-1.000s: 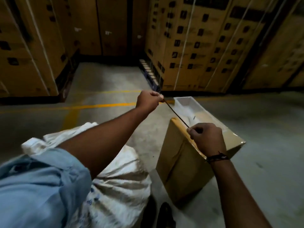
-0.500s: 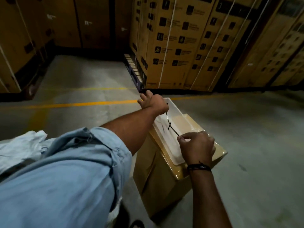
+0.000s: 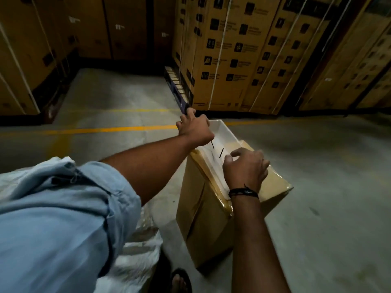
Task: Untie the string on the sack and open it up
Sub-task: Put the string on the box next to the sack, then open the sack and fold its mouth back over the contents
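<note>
Back near-left lies the white woven sack (image 3: 137, 259); left hand (image 3: 195, 130), hold on thin black string (image 3: 212, 145) unclear; right hand (image 3: 246, 169) slack.

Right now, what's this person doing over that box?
A person reaches both hands over a white tray on top of a cardboard box. Short dark bits of the string show between the left hand and the right hand, just above the tray. The right hand's fingers are loosely curled round nothing. Whether the left hand's grip is on the string is unclear. The white sack lies behind, partly hidden by the blue sleeve.
</note>
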The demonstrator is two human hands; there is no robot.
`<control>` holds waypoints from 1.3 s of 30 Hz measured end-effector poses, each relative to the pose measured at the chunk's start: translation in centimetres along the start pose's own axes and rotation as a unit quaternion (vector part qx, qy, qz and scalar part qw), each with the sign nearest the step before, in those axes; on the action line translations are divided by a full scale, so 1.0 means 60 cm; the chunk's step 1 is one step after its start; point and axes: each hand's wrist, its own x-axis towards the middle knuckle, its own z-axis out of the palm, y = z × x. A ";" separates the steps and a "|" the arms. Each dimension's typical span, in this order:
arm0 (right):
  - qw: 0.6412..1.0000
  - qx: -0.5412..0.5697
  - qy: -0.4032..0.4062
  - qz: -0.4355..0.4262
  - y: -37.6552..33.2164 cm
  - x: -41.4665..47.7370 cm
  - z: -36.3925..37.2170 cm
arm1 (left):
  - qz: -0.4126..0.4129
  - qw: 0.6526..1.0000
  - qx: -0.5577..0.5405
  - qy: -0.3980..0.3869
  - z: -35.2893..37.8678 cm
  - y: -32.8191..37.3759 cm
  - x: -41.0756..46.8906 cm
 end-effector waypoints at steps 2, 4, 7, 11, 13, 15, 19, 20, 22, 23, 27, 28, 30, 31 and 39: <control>0.999 0.020 0.004 -0.031 -0.024 -0.013 -0.004 | 0.009 1.000 0.001 0.001 -0.023 -0.020 -0.031; 0.997 0.040 -0.016 -0.069 -0.051 -0.031 0.000 | 0.013 1.000 0.000 -0.008 -0.047 -0.052 -0.068; 0.987 0.063 -0.046 -0.143 -0.095 -0.071 0.014 | 0.006 1.000 0.003 -0.021 -0.090 -0.114 -0.122; 0.967 0.124 -0.099 -0.199 -0.164 -0.124 0.031 | -0.010 1.000 -0.004 -0.015 -0.169 -0.219 -0.196; 0.951 0.163 -0.140 -0.224 -0.198 -0.154 0.043 | -0.026 1.000 -0.010 -0.007 -0.207 -0.287 -0.237; 0.930 0.185 -0.195 -0.251 -0.231 -0.191 0.057 | -0.043 0.999 -0.010 0.000 -0.243 -0.365 -0.281; 0.878 0.160 -0.279 -0.355 -0.294 -0.261 0.108 | -0.111 0.993 0.019 0.042 -0.304 -0.507 -0.367; 0.867 0.147 -0.296 -0.373 -0.309 -0.278 0.122 | -0.134 0.989 0.022 0.059 -0.313 -0.537 -0.388; 0.846 0.121 -0.323 -0.407 -0.337 -0.312 0.148 | -0.170 0.981 0.007 0.098 -0.317 -0.595 -0.425; 0.834 0.111 -0.333 -0.426 -0.349 -0.328 0.159 | -0.173 0.978 -0.005 0.113 -0.316 -0.622 -0.441; 0.785 0.091 -0.363 -0.494 -0.394 -0.375 0.210 | -0.185 0.978 0.002 0.100 -0.309 -0.691 -0.472; 0.780 0.096 -0.362 -0.502 -0.405 -0.384 0.224 | -0.178 0.979 0.026 0.096 -0.310 -0.700 -0.472; 0.779 0.116 -0.337 -0.516 -0.425 -0.402 0.248 | -0.144 0.984 0.070 0.083 -0.313 -0.714 -0.464; 0.779 0.122 -0.321 -0.524 -0.435 -0.411 0.260 | -0.127 0.986 0.081 0.072 -0.315 -0.719 -0.459; 0.698 -0.030 -0.320 -0.640 -0.456 -0.448 0.328 | -0.073 0.988 0.130 -0.029 -0.322 -0.757 -0.422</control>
